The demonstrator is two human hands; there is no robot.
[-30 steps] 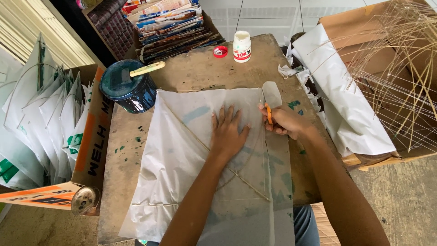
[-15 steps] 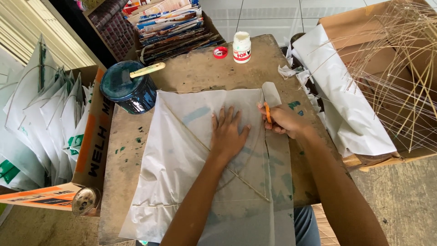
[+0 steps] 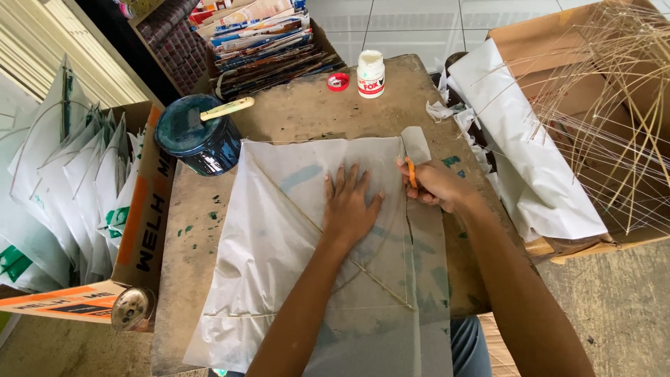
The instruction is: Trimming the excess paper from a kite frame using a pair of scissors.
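Note:
A white paper kite point(image 3: 279, 230) with thin stick spars lies flat on a worn brown table point(image 3: 293, 119). My left hand point(image 3: 351, 206) presses flat on the paper, fingers spread. My right hand point(image 3: 436, 185) grips a small orange cutter point(image 3: 411, 171) at the kite's right edge, near its top corner. A narrow strip of paper point(image 3: 427, 244) runs along the right side, separated from the sheet by a cut line below the blade.
A dark blue tin point(image 3: 195, 136) with a cream-handled brush stands at the table's left. A white glue bottle point(image 3: 370, 73) and its red cap point(image 3: 338, 82) stand at the back. Finished kites fill a box point(image 3: 139, 223) at the left; bamboo sticks point(image 3: 614, 91) fill another at the right.
My right hand with the cutter has moved slightly up along the kite's right edge. My left hand stays pressed on the paper.

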